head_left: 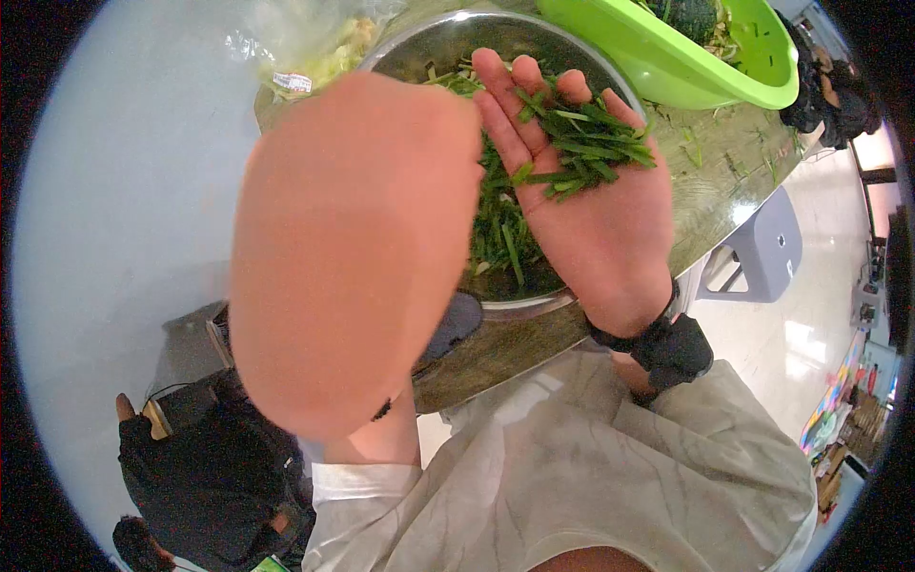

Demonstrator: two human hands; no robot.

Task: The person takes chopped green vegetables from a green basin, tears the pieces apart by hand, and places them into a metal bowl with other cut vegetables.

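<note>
My right hand (610, 229) is turned palm up above a steel basin (596, 43), fingers spread and slightly curled. Cut green chive-like pieces (596, 143) lie heaped on its palm and fingers. More cut greens (500, 224) fill part of the basin beneath. My left hand (357, 248) is very near the camera, a large smooth blurred shape over the basin's left side. Its fingers cannot be made out, nor whether it holds anything. A black band (667, 348) circles my right wrist.
A light-green plastic tub (658, 57) with a dark green item and scraps stands at the table's back right. A clear plastic bag (319, 48) lies at the back left. A grey stool (758, 248) stands right of the table (743, 157). A person in black (214, 472) is at lower left.
</note>
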